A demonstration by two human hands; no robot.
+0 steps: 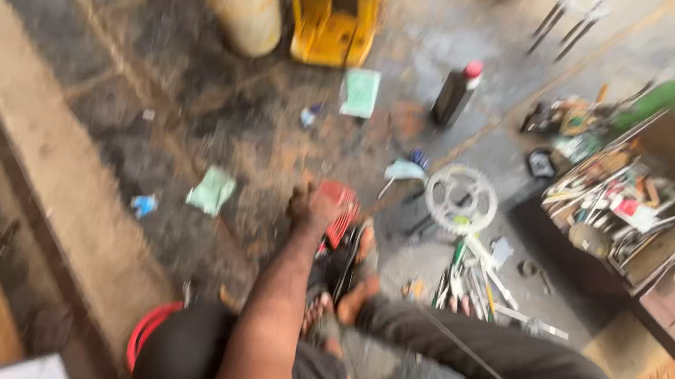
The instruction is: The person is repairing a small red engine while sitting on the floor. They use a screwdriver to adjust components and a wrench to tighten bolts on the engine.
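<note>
Left hand (312, 207) reaches down onto red part (342, 206) beside sprocket (461, 198) on floor (199, 124); blur hides fingers' state. Right hand unseen. Best grip firmly, brace with feet.

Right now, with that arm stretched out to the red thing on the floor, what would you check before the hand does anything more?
1. Hand on the red object: the outstretched hand reaches the red object; the arm comes from the person's left side, but the blur leaves which hand uncertain. Cannot tell.
2. Grip closed: fingers too blurred. Cannot tell.
3. Other hand: out of view. Cannot tell.
4. Bare feet kept off the loose tools: they lie close beside. Not ok.
5. Sprocket out of the arm's way: it lies to the side. Ok.
6. Sharp view: whole picture is motion-blurred. Not ok.
</note>
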